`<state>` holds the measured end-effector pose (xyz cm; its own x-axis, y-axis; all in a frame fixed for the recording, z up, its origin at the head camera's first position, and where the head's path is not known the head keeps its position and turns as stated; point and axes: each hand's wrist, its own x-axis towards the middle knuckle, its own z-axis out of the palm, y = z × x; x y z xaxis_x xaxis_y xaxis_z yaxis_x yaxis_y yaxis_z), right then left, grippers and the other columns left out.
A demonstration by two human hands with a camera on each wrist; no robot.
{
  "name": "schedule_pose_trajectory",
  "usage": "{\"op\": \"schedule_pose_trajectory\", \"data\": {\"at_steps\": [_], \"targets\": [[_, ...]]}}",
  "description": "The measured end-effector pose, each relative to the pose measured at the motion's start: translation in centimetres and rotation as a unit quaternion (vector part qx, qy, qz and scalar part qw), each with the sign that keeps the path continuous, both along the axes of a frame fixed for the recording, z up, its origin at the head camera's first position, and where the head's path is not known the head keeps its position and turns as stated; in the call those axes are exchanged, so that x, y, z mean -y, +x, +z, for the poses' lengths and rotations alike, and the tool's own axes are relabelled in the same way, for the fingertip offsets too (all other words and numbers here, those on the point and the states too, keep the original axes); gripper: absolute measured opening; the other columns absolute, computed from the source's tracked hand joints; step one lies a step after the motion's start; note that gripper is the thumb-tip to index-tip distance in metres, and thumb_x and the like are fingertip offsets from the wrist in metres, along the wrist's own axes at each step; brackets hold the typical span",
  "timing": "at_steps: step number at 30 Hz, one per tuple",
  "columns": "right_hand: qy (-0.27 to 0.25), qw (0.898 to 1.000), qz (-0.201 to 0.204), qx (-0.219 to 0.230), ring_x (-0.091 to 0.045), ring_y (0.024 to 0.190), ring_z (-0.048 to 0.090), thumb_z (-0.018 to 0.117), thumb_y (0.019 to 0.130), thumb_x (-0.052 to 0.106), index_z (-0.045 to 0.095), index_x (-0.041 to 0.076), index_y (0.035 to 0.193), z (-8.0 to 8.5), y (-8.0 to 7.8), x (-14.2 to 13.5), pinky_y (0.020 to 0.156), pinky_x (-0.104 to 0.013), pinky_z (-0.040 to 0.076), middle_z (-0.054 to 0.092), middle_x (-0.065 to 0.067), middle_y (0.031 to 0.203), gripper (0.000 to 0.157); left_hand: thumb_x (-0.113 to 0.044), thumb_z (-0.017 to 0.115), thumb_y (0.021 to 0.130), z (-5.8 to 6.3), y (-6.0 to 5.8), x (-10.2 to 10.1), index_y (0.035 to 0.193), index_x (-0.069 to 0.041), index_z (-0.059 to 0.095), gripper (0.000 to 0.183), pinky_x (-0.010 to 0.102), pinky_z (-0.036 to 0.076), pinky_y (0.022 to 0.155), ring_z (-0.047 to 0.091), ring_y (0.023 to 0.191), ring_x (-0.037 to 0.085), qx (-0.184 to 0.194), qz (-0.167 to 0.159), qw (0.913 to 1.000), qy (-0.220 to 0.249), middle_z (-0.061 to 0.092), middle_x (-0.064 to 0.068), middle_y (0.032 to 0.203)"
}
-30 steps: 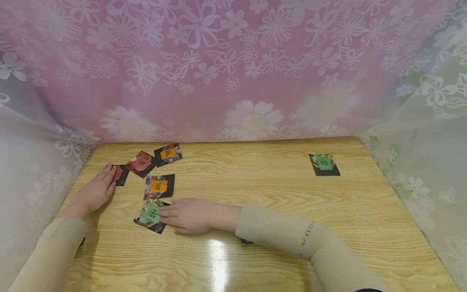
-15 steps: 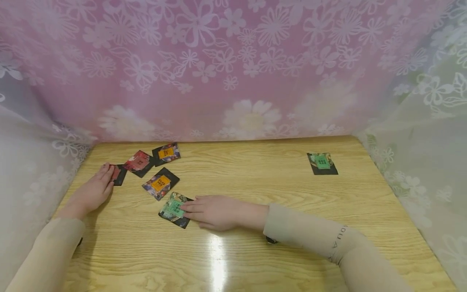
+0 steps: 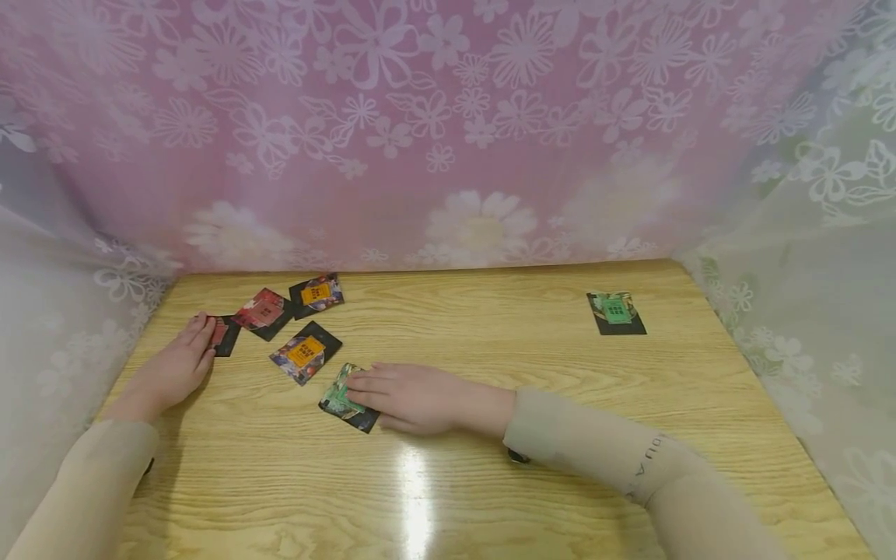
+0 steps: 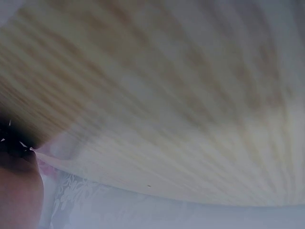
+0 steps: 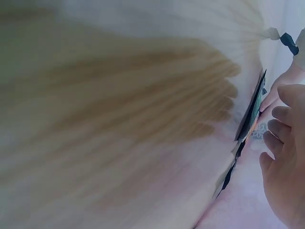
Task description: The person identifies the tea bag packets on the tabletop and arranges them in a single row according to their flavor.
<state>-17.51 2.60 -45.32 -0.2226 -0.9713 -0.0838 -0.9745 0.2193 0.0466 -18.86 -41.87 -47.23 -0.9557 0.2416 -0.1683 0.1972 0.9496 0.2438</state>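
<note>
In the head view my left hand (image 3: pixel 170 369) rests on the left part of a small red and black packet (image 3: pixel 227 340), fingers laid out straight. My right hand (image 3: pixel 423 398) lies over a green and black packet (image 3: pixel 341 404), its straight fingers covering much of the label. A second red packet (image 3: pixel 263 311) lies just beyond the left fingertips. Two packets with orange labels lie flat nearby, one farther back (image 3: pixel 316 295) and one (image 3: pixel 306 353) between the hands. The right wrist view shows the right hand (image 5: pixel 288 143) beside the packets, seen edge-on.
Another green-labelled packet (image 3: pixel 616 313) lies alone at the back right of the wooden table (image 3: pixel 504 327). A pink floral curtain (image 3: pixel 448 155) hangs behind the table, and pale sheer curtains close off both sides.
My right hand has slid the green packet rightward, away from the others. The nearer orange-labelled packet has turned. My left hand stays in place on the red packet.
</note>
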Motion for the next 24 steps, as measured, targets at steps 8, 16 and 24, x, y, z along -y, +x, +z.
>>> {"op": "schedule_pose_trajectory", "data": {"at_steps": [8,16,24], "targets": [[0.051,0.998,0.007,-0.022,-0.019,0.167,0.016,0.038,0.116,0.039,0.021,0.012,0.171,-0.3,-0.1,2.0,0.138,-0.032,0.012,0.016,-0.005,0.18,0.063,-0.02,0.034,0.116,-0.1,0.0,-0.2,0.16,0.022,0.017,0.063,0.071,0.018,0.129,0.01,0.158,0.06,-0.023,-0.005,0.9997,-0.001,0.012,0.047,0.165],[0.073,0.997,-0.009,-0.013,-0.018,0.168,0.011,0.035,0.117,0.04,0.016,0.012,0.172,-0.9,-0.4,1.8,0.138,-0.03,0.012,0.011,-0.004,0.181,0.065,-0.02,0.034,0.116,0.0,0.1,-0.3,0.16,0.021,0.017,0.062,0.071,0.018,0.129,0.01,0.158,0.06,-0.022,0.0,0.9998,-0.005,0.012,0.047,0.165],[0.056,0.997,-0.056,0.023,-0.021,0.168,0.013,0.037,0.117,0.037,0.018,0.011,0.172,-1.2,-1.5,-0.4,0.137,-0.032,0.015,0.013,-0.007,0.18,0.063,-0.021,0.032,0.116,0.0,0.1,-0.3,0.161,0.021,0.016,0.063,0.069,0.016,0.131,0.009,0.158,0.059,-0.017,-0.001,0.9999,0.0,0.011,0.046,0.166]]}}
